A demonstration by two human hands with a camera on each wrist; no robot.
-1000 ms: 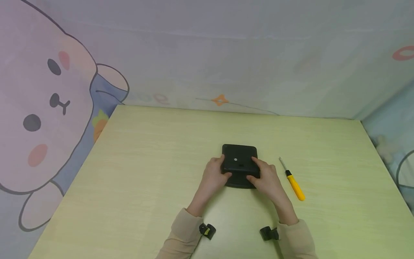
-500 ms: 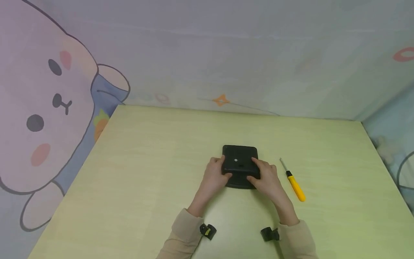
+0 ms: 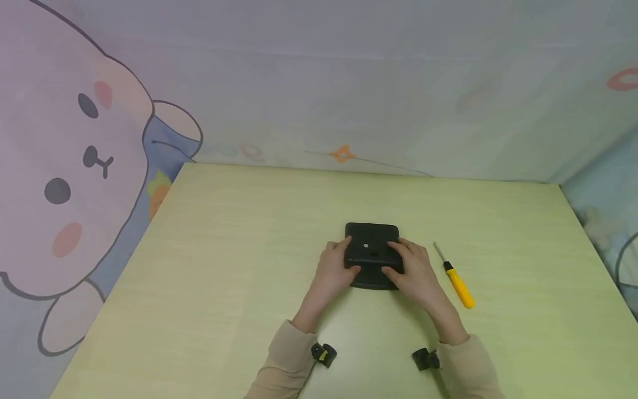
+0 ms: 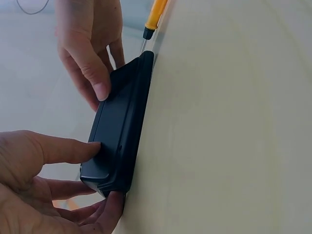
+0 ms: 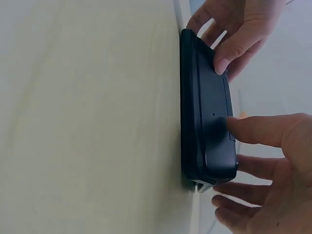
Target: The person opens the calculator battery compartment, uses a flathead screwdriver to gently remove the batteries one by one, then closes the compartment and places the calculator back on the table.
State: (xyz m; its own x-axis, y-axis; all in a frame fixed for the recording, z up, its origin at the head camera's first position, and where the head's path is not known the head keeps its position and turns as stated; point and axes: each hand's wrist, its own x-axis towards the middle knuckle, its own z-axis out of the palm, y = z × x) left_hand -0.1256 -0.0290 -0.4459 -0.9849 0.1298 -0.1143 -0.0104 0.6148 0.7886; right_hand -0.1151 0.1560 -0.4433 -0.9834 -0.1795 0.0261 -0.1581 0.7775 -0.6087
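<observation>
A black, boxy plastic device (image 3: 371, 235) with a wider base plate rests on the table, a small pale round spot on its upper face. My left hand (image 3: 335, 267) grips its left side, thumb on the near face and fingers around the edge. From the right side, my right hand (image 3: 416, 271) holds it likewise, thumb in front and fingertips on the top and side. In the left wrist view the device (image 4: 119, 122) sits between both hands. The right wrist view shows its near face (image 5: 209, 97) with a tiny hole. Its underside is hidden.
A screwdriver (image 3: 457, 281) with a yellow handle lies to the right of my right hand, tip pointing away. The pale wooden table (image 3: 224, 249) reaches back to a printed cloth backdrop (image 3: 319, 83). A cable (image 3: 620, 266) hangs beyond the right edge.
The fingers of my right hand have shifted slightly on the device's right side, and the right forearm has moved a little to the right. The left hand keeps its hold.
</observation>
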